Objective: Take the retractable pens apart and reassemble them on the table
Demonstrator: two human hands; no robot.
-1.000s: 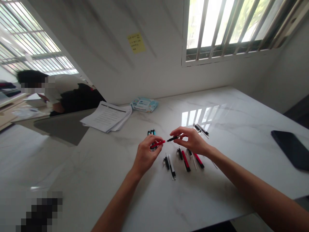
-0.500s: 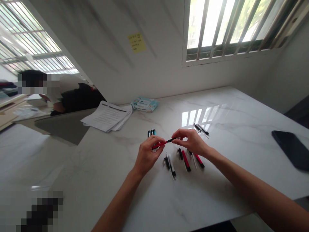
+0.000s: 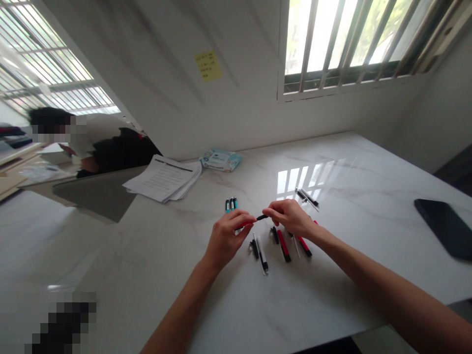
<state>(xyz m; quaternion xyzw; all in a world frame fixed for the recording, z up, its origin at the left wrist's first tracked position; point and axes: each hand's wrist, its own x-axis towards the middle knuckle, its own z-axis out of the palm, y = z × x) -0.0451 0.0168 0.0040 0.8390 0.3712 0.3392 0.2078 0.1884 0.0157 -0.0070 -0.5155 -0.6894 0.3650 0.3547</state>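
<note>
My left hand (image 3: 229, 237) is closed around a red pen barrel (image 3: 248, 224), which its fingers mostly cover. From the barrel's right end a black pen part (image 3: 262, 217) runs to my right hand (image 3: 289, 215), whose thumb and fingers pinch its far end. Whether the two parts are joined firmly I cannot tell. Below the hands lie pieces of a white and black pen (image 3: 261, 250) and of a red and black pen (image 3: 283, 245). Another red barrel (image 3: 304, 246) lies under my right wrist. Several teal and black pens (image 3: 232, 203) sit just behind my left hand.
Further back are more white and black pen pieces (image 3: 307, 196), a wet wipes pack (image 3: 220, 160) and stacked papers (image 3: 162, 178). A dark phone (image 3: 442, 228) lies at the right of the marble-patterned table (image 3: 354, 309). Another person (image 3: 106, 140) leans over a desk beyond the partition.
My right hand has dipped slightly and its fingers have curled in closer around the black part's end. My left hand has shifted little and keeps its hold on the red barrel.
</note>
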